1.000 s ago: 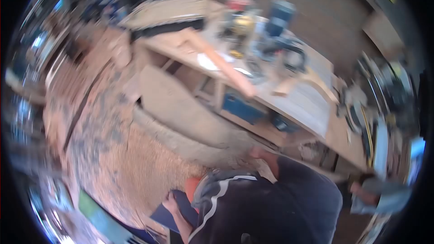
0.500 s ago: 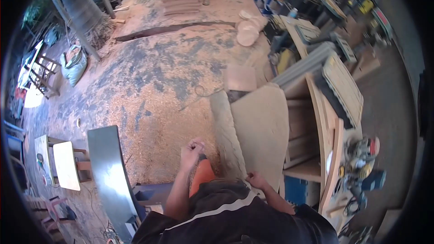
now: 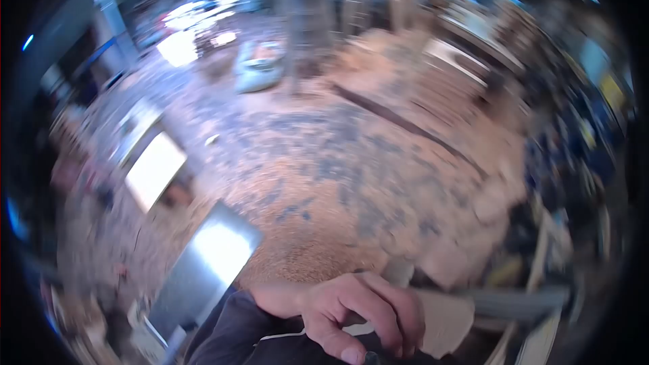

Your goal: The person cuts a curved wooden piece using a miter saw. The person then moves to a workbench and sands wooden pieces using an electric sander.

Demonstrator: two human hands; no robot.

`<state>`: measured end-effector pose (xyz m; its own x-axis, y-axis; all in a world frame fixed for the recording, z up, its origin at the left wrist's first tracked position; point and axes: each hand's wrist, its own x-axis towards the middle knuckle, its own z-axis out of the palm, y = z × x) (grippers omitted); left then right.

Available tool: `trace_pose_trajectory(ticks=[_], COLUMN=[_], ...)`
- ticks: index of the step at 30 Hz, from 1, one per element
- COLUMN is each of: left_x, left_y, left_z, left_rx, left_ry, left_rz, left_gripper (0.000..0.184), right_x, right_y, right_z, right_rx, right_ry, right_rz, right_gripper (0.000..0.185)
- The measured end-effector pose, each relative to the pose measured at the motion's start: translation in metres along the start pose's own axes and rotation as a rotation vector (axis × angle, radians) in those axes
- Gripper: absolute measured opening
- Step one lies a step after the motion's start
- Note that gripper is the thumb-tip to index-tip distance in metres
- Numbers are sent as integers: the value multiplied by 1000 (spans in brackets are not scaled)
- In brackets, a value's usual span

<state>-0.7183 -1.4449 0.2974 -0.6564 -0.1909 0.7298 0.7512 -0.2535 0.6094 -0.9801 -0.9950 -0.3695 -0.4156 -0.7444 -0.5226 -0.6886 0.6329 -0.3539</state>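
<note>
Note the left hand [image 3: 365, 318] low in view, with fingers [image 3: 399, 301] bent and set fairly wide of the thumb [image 3: 338, 346], gripping nothing visible. Find the dark stub [image 3: 372, 359] at the bottom edge, between thumb and fingers; cannot tell whether touching. Could nudge or miss it by closing blindly, with so little showing past the thumb. Could also knock the board [image 3: 199, 274], left of the sleeve [image 3: 226, 328], by swinging outward, though too blurred to judge the gap in depth. Might slip on the sawdust [image 3: 304, 250] beyond the hand if stepping forward carelessly, or trip at the strip [image 3: 405, 124] farther off, too smeared to call groove or plank. Cannot see the right hand.
</note>
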Motion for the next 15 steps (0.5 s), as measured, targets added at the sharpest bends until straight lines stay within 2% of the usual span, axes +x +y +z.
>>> trace_pose_trajectory(ticks=[2,6,8,12,14,15], left_x=[18,50,85,118,135,142], left_y=[-5,-7,-22,-38,-47,-50], left_z=[-39,-119,-154,-214,-238,-251], left_rx=[-34,449,478,590,672,662], left_ry=[-16,64,106,189,289,314], left_rz=[425,466,444,466,509,508], left_gripper=[34,26,26,23,16,16], right_x=[84,280,361,530,628,679], right_y=[-58,-132,-148,-100,-64,-76], right_z=[-71,-189,-250,-329,-359,-405], right_rx=[-10,-67,-68,-53,7,31], right_ry=[-114,-168,-132,58,362,308], right_rz=[-61,-232,-257,-298,-424,-402], right_gripper=[25,24,24,24,24,23])
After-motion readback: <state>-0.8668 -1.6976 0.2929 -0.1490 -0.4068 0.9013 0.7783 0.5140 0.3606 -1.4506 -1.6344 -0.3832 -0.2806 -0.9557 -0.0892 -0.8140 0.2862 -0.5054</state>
